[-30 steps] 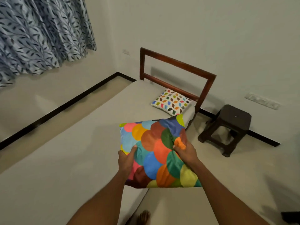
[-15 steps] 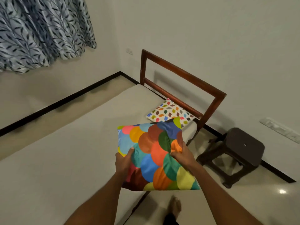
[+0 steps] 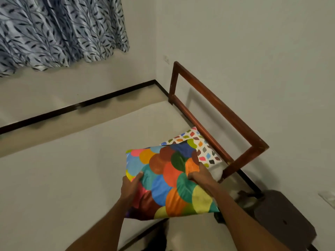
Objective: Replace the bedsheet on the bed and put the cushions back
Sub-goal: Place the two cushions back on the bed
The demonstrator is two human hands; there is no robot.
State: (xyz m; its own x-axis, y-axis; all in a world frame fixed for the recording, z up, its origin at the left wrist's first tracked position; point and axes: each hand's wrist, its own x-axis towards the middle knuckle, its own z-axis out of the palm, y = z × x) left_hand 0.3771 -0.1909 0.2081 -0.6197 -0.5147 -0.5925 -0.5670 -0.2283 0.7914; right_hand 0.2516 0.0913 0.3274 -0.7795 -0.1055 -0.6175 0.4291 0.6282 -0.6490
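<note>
Left hand (image 3: 130, 187) and right hand (image 3: 198, 176) clutch the cushion (image 3: 168, 182) by its sides, over the bed's (image 3: 72, 169) near edge — let go early and it likely slides to the floor (image 3: 192, 232).

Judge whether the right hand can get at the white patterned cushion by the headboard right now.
Probably not freely: the right hand grips the multicoloured cushion, which sits in front of the white patterned cushion.
</note>
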